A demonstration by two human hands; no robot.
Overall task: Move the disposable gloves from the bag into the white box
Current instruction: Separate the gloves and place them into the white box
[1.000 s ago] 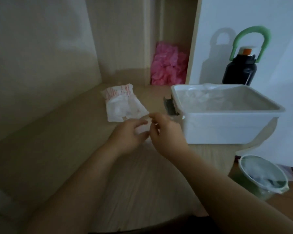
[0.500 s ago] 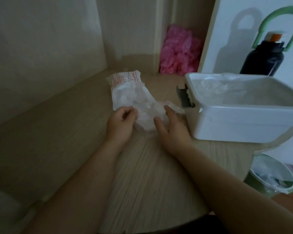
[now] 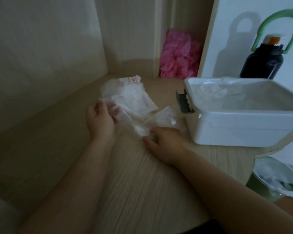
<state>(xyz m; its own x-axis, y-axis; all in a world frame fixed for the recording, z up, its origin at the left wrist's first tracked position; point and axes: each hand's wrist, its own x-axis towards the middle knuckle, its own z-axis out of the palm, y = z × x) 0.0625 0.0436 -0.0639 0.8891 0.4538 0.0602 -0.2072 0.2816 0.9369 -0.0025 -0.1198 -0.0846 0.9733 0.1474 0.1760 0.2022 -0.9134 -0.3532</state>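
Left hand: over the middle of the worktop; fingers curled together on the near edge of the bag, their tips showing through the thin film.
Right hand: low on the worktop, just in front of the box's near left corner; thumb and curled fingers pinched on one end of a glove.
Glove: clear and crumpled, drawn out slantwise from the bag's mouth to the right hand; part of it bunches on the wood just beside the box.
Bag: white with red print at its far end; lies flat towards the worktop's back left corner.
Box: white, lid off, at the right edge of the worktop; grey latch on its left end; more clear film piled inside, too blurred to count.
Behind: pink plastic bundle in the back corner; black bottle with a green handle beyond the box.
Below the right edge: green bin with a clear liner.
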